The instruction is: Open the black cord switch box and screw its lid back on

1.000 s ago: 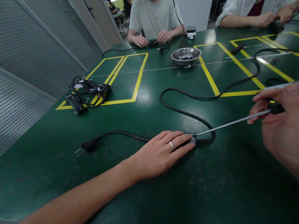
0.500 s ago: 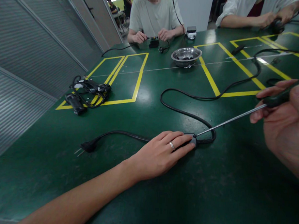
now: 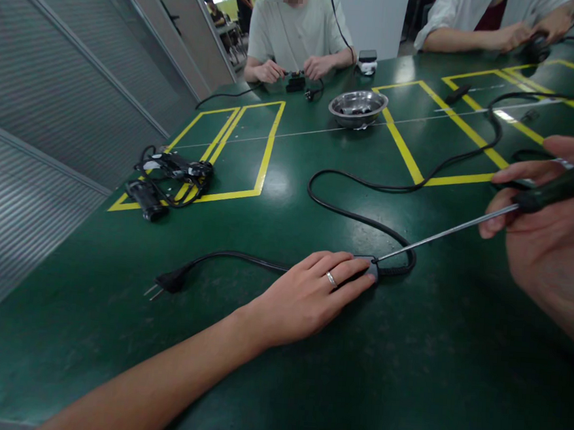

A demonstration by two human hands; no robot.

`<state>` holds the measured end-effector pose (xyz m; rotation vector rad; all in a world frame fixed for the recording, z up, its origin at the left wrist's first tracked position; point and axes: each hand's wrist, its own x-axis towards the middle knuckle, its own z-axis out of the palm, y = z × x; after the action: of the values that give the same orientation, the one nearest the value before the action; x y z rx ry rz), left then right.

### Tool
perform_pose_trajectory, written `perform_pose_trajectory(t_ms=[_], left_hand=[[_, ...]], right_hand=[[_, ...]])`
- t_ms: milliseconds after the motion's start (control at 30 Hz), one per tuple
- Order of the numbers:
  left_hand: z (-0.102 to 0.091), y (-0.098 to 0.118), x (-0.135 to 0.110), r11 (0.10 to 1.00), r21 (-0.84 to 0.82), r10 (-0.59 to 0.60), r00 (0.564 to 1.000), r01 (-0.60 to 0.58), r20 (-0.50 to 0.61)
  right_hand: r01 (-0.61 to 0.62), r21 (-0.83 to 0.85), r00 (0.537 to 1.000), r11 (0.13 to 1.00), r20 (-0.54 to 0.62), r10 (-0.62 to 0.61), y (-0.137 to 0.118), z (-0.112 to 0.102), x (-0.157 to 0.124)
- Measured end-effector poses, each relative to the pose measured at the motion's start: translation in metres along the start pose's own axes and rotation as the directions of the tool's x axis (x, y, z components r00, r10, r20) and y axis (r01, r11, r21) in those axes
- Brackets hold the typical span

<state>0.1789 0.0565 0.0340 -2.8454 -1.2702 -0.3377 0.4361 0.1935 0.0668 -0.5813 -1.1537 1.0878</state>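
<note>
My left hand (image 3: 311, 295) lies over a small dark grey box (image 3: 372, 269) on a power cord, fingers closed down on it and pressing it to the table. Most of the box is hidden beneath them. My right hand (image 3: 547, 220) holds a screwdriver (image 3: 447, 235) by its dark handle, its fingers loosely around the grip. The long metal shaft slants down to the left, and its tip touches the right end of the box. From the box the black cord (image 3: 351, 213) loops away to the right. On the other side it ends in a two-pin plug (image 3: 172, 279).
A bundle of black cables with a dark cylinder (image 3: 146, 200) lies on the left. Farther back stands a metal bowl (image 3: 357, 108) with small parts inside. Yellow tape (image 3: 266, 154) marks the green table (image 3: 274, 397). Two people work across it, one handling a black device (image 3: 295, 82).
My right hand's fingers have shifted and spread somewhat around the screwdriver handle, which shows more now. The tip stays at the box. My left hand has hardly moved.
</note>
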Motion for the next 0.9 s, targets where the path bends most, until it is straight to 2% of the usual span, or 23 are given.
perform_pose_trajectory(t_ms=[200,267,500,600,733,800,900], left_hand=[[0.001,0.000,0.000,1.000,-0.007,-0.005,1.000,0.005,0.005],[0.001,0.000,0.000,1.000,-0.007,-0.001,1.000,0.001,0.010],[0.001,0.000,-0.001,1.000,-0.002,-0.010,1.000,0.010,0.015],[0.000,0.000,0.000,1.000,-0.005,-0.008,1.000,0.008,0.015],[-0.002,-0.001,0.001,0.999,-0.038,-0.003,1.000,0.004,0.023],[-0.004,-0.001,0.003,0.998,-0.057,0.001,0.999,0.000,0.032],[-0.005,0.000,0.004,0.997,-0.072,-0.007,0.999,0.010,0.041]], right_hand=[[0.106,-0.157,0.988,0.982,-0.097,-0.122,0.006,0.004,0.003],[0.124,-0.148,0.984,0.981,-0.110,-0.141,0.007,0.005,0.004],[-0.021,0.017,0.997,1.000,-0.079,0.022,0.003,-0.002,0.001],[-0.014,0.004,0.996,1.000,-0.093,0.014,0.005,-0.006,0.004],[0.053,-0.083,0.991,0.995,-0.122,-0.063,0.007,-0.006,0.007],[0.067,-0.054,0.987,0.996,-0.143,-0.075,0.005,-0.004,0.006],[-0.009,0.036,0.992,0.999,-0.125,0.013,0.001,-0.002,0.002]])
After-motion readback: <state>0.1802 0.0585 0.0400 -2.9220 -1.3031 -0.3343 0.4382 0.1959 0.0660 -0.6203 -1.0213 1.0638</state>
